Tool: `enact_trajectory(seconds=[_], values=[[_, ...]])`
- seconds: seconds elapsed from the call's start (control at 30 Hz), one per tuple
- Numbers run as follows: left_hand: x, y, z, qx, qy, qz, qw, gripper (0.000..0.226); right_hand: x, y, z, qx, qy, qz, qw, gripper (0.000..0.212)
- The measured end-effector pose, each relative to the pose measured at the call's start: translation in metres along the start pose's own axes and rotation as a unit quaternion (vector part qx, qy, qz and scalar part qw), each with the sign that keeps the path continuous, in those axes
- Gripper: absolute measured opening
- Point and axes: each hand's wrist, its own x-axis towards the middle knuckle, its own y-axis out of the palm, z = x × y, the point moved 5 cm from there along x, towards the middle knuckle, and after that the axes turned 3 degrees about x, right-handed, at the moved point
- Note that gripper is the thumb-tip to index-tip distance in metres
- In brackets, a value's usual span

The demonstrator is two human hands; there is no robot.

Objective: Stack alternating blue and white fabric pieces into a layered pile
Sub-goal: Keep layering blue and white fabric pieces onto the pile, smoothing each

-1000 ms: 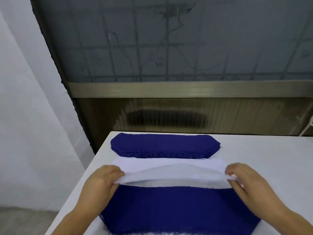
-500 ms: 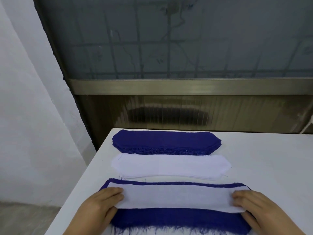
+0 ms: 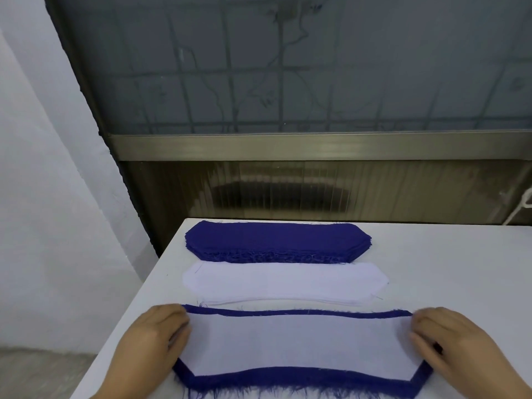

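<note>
A white fabric piece lies flat on the layered pile near the table's front edge, with a frayed blue border showing around it. My left hand rests on the white piece's left end, fingers flat. At its right end, my right hand presses down the same way. Behind the pile lies a stack of white pieces. A stack of blue pieces sits farther back.
The white table has its left edge close beside my left hand. A dark window and a metal sill fill the wall behind the table. A white wall stands at the left.
Both hands carried the white piece from above the white stack toward me and laid it flat on the blue layer. The piece has since spread lower over the pile.
</note>
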Motion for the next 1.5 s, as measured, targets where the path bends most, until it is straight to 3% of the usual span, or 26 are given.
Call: enact_trajectory(seconds=[0.13, 0.33, 0.47, 0.93, 1.03, 1.3, 1.5], values=[[0.041, 0.016, -0.033, -0.017, -0.032, 0.036, 0.999, 0.009, 0.04, 0.02, 0.011, 0.056, 0.058, 0.047, 0.996, 0.006], [0.101, 0.086, -0.094, -0.097, -0.037, 0.141, 0.985, 0.029, 0.094, 0.084, 0.022, 0.11, 0.127, 0.184, 0.968, 0.007], [0.109, 0.119, -0.105, -0.146, -0.044, 0.198, 0.968, 0.029, 0.101, 0.102, 0.017, 0.141, 0.146, 0.217, 0.955, 0.003], [0.104, 0.126, -0.102, -0.126, -0.018, 0.154, 0.98, 0.032, 0.114, 0.121, 0.002, 0.131, 0.196, 0.267, 0.934, 0.031], [0.105, 0.122, -0.102, -0.105, -0.02, 0.134, 0.985, 0.023, 0.115, 0.121, 0.003, 0.126, 0.199, 0.27, 0.934, 0.029], [0.105, 0.119, -0.102, -0.098, -0.032, 0.121, 0.987, 0.031, 0.114, 0.119, 0.002, 0.143, 0.215, 0.27, 0.928, 0.03], [0.107, 0.12, -0.099, -0.1, -0.052, 0.143, 0.983, 0.026, 0.116, 0.119, 0.0, 0.151, 0.218, 0.275, 0.924, 0.031]])
